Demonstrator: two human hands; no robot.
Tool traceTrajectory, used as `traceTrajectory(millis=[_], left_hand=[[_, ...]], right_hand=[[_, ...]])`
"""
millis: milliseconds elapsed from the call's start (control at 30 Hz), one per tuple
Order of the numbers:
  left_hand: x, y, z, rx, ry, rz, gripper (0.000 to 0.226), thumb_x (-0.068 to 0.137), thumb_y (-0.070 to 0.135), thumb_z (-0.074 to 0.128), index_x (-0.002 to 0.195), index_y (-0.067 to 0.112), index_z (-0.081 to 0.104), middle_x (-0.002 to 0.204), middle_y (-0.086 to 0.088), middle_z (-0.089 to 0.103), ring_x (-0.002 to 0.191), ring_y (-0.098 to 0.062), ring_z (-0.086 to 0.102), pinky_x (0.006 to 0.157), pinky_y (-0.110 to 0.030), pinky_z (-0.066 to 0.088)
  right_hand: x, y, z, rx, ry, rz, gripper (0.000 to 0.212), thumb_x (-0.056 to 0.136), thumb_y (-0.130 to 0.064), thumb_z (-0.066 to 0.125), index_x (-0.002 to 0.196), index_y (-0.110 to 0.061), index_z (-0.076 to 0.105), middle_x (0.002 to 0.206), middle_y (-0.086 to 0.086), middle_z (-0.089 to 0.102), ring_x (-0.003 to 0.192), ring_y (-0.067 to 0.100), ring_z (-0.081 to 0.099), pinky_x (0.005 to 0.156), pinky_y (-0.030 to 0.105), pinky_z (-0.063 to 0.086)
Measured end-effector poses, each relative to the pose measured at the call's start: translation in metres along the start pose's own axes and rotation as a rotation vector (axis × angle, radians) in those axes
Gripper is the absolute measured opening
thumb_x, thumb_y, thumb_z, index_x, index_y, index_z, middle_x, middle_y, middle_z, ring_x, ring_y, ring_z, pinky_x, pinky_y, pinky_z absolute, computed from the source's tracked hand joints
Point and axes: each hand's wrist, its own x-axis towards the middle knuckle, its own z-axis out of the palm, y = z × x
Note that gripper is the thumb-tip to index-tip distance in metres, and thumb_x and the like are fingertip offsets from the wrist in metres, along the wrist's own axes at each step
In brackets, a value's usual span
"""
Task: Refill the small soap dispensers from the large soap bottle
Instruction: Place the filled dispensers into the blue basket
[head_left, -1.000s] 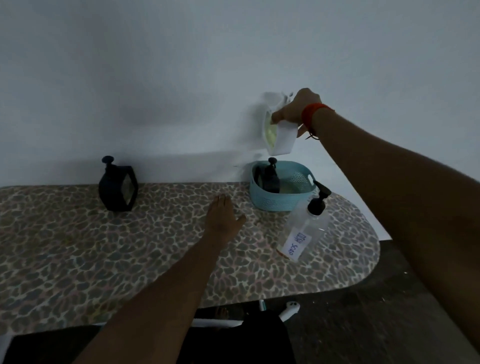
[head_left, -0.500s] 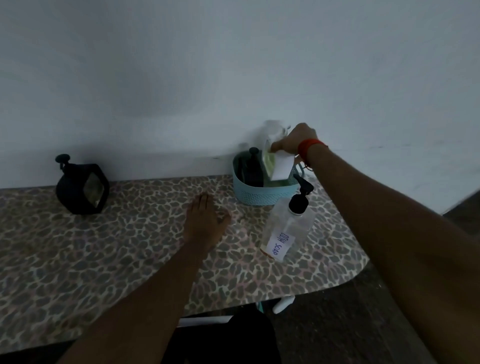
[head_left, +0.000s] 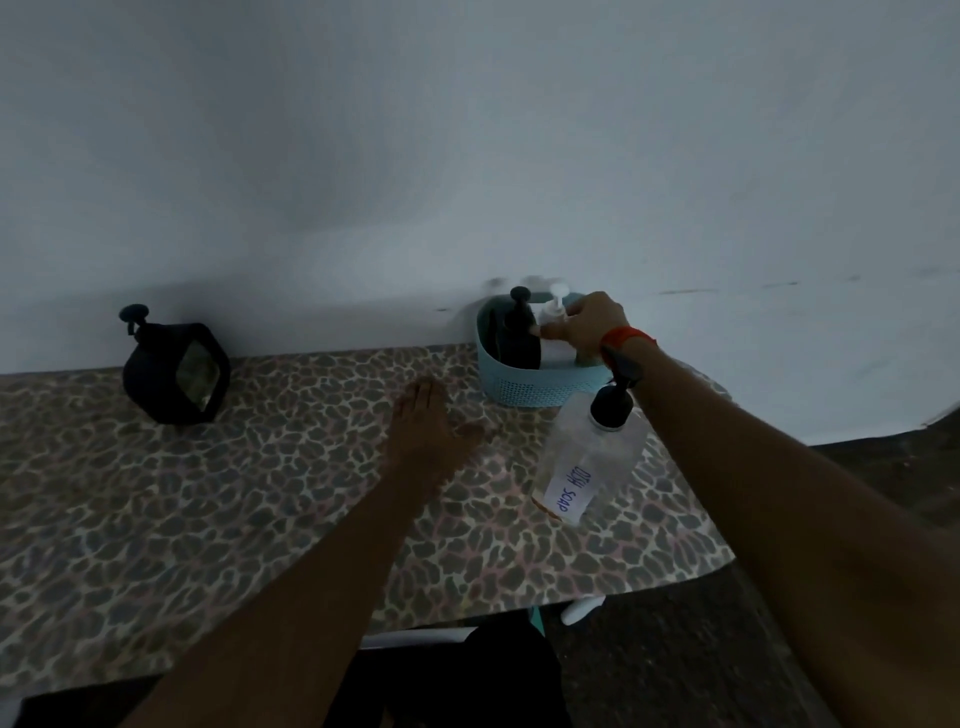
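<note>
My right hand (head_left: 589, 323) grips a white pump bottle (head_left: 551, 318) that stands inside the light blue basket (head_left: 535, 387) at the back of the table. A black pump dispenser (head_left: 518, 332) stands in the same basket, just left of the white one. In front of the basket stands a clear dispenser (head_left: 589, 457) with a black pump and a white label reading DISH SOAP. My left hand (head_left: 423, 431) lies flat on the leopard-print table top (head_left: 208, 499), fingers straight. A dark hexagonal dispenser (head_left: 174, 371) stands far left by the wall.
A pale wall runs right behind the table. The table's rounded right end drops off to a dark floor (head_left: 675, 649). A white and teal object (head_left: 582, 609) shows under the front edge. Dark clothing (head_left: 457, 680) fills the bottom centre.
My right hand has brought the white bottle down from high in the air into the blue basket. My left hand has stayed flat on the table.
</note>
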Motion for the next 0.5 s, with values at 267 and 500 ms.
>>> traceTrajectory(millis=[267,500], left_hand=[[0.018,0.05,0.0,-0.602,0.062,0.133,0.066,0.083,0.052,0.071,0.134,0.015,0.054,0.127,-0.005,0.062,0.117,-0.022,0.059,0.095,-0.044,0.051],[0.019,0.045,0.007,-0.476,0.127,0.218,0.058,0.087,0.05,0.067,0.128,0.009,0.058,0.12,-0.007,0.065,0.11,-0.024,0.061,0.092,-0.044,0.051]], right_hand=[[-0.009,0.015,-0.016,0.002,-0.266,-0.112,0.047,0.091,-0.017,0.071,0.134,-0.005,0.059,0.132,0.015,0.062,0.123,0.031,0.056,0.107,0.044,0.043],[0.004,0.016,-0.009,0.006,-0.271,-0.089,0.045,0.092,-0.011,0.068,0.135,-0.005,0.057,0.13,0.019,0.063,0.119,0.035,0.06,0.102,0.047,0.049]])
